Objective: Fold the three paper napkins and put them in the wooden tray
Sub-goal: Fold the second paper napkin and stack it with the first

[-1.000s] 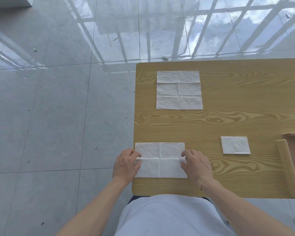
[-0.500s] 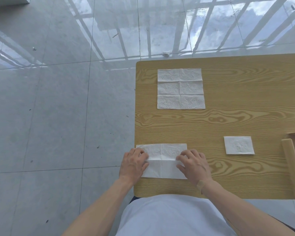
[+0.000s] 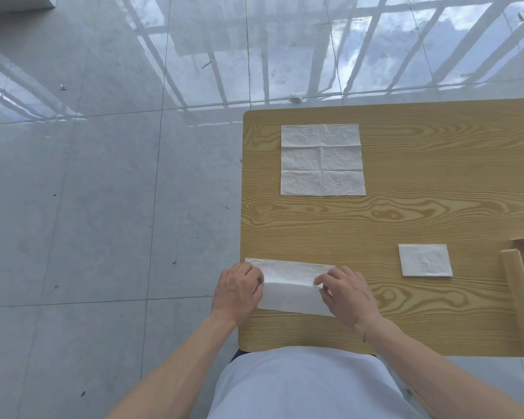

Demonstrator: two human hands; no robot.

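Napkin [image 3: 291, 287] under the hands lies at the tabletop's [image 3: 406, 219] near left corner, its long axis running left to right, near half folding up. Left hand [image 3: 236, 290] and right hand [image 3: 347, 293] pinch its two ends with curled fingers. An unfolded napkin [image 3: 322, 160] lies farther back; a folded napkin [image 3: 425, 260] sits just beside the wooden tray [image 3: 518, 285] at right.

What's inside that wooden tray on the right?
Only the light wooden tray's near rail and a bare strip of its floor show, with nothing visible there; the frame edge cuts off the rest, so its contents can't be told.
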